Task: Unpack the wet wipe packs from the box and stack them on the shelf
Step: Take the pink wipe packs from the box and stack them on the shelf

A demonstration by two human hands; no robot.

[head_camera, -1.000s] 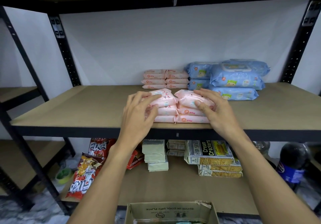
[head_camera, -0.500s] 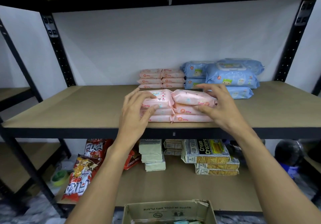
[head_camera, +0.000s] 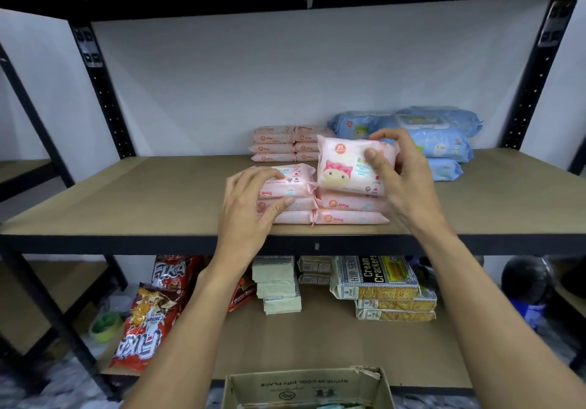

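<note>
Two side-by-side stacks of pink wet wipe packs [head_camera: 345, 215] sit at the front of the brown shelf [head_camera: 142, 199]. My right hand [head_camera: 402, 180] grips one pink pack [head_camera: 342, 167], tilted up on edge above the right stack with its cartoon face toward me. My left hand [head_camera: 250, 205] rests on the left stack [head_camera: 288, 186], fingers over the top pack and thumb against its front. The open cardboard box [head_camera: 304, 388] stands below at the bottom edge of view.
More pink packs [head_camera: 285, 143] and large blue wipe packs [head_camera: 444, 142] are stacked at the back of the shelf. The lower shelf holds snack bags [head_camera: 149, 319], pale packets [head_camera: 279, 285] and cracker packs [head_camera: 377, 278]. Black uprights frame both sides.
My right hand has lifted the top pack of the right stack and tipped it upright. My left hand stays on the left stack.
</note>
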